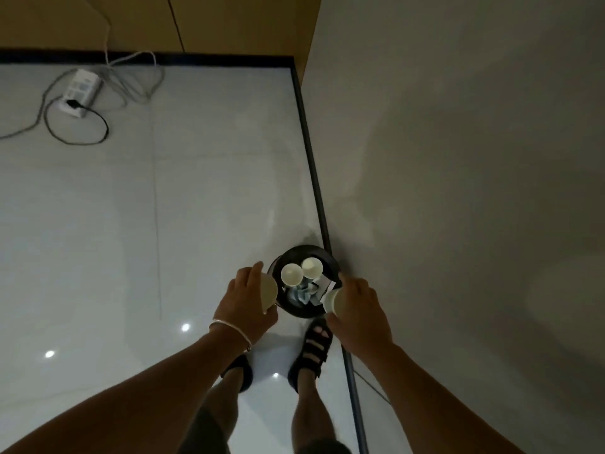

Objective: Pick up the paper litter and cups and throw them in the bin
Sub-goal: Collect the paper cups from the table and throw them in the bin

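- Here we are, looking straight down: both arms reach out, one hand on either side of the bin (296,311).
- The bin is a round black tub on the pale glossy floor (131,224), tucked against the dark skirting strip (307,142) at the foot of the wall (458,158).
- The left hand (244,301) is wrapped around a cream paper cup (269,290), fingers curled over the top and thumb underneath.
- That cup pokes out of the hand's inner side, right at the bin's left rim.
- The right hand (360,311) clutches a second cup (335,301) in the same way, fingers curled round its body.
- This one juts from the hand toward the left, its end hanging over the bin's right rim.
- Down inside the bin, two cups are already in: one (292,274) on the left, another (311,267) just beside it toward the back, both mouth up.
- Below them lies crumpled paper (301,293), bluish-grey, with a white scrap (327,285) against the right side.
- A thin bracelet (229,326) circles the left wrist.
- Two feet in dark strappy sandals (316,345) stand just short of the bin.
- Far off at the top left, a white power strip (80,91) rests on the floor among looping cables (137,77).
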The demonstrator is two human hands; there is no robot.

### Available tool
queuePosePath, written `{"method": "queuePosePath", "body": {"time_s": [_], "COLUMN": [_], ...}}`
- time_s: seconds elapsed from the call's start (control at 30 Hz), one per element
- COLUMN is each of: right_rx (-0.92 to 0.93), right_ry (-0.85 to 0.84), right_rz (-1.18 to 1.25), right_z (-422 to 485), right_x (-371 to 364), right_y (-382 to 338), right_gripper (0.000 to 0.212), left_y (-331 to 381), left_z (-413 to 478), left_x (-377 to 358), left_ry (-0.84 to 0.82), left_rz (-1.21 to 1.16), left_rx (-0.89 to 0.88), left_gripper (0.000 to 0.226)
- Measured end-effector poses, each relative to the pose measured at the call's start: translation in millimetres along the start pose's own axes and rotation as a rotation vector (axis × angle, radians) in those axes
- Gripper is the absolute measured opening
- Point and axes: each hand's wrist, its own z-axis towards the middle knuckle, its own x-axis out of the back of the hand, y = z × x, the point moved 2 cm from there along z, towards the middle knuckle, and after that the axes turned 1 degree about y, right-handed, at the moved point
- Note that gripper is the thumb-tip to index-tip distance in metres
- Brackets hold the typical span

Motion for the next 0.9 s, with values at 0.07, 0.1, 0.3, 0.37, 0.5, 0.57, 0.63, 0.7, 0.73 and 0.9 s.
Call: {"method": "queuePosePath", "body": {"time_s": [0.07,0.1,0.3,0.37,0.5,0.57,0.63,0.7,0.73,0.9], "right_rx": [0.029,0.054,0.124,0.154,0.231,0.263,0.296,0.319,0.328,0.397], "right_ry": [-0.016,-0.019,-0.048,-0.058,-0.062,-0.077,-0.066,-0.021,0.004,0.004], "right_rz": [-0.006,-0.01,-0.025,-0.057,-0.067,-0.072,-0.097,-0.136,-0.16,-0.3], "right_z": [41,63,160,181,215,226,231,233,233,230], "right_x": [-29,-45,-136,-158,-187,-197,-204,-208,-209,-218], "right_y": [13,20,69,84,98,98,98,99,99,106], "right_gripper": [0.079,0.08,0.083,0.083,0.086,0.087,0.088,0.088,0.088,0.103], "left_y": [-13,-18,-32,-39,-60,-68,-72,-73,-73,-78], "left_z": [26,39,110,126,140,141,141,144,146,148], "left_x": [-35,-53,-160,-185,-220,-228,-233,-236,-238,-252], "left_ry": [0.01,0.019,0.0,0.004,-0.044,-0.053,-0.016,0.015,0.028,0.0], "left_rz": [0.009,0.004,-0.067,-0.056,0.1,0.141,0.158,0.182,0.202,0.338], "left_rx": [0.002,-0.006,0.031,0.024,-0.049,-0.051,-0.057,-0.084,-0.102,-0.163], "left_gripper": [0.085,0.083,0.082,0.083,0.083,0.084,0.083,0.083,0.083,0.091]}}
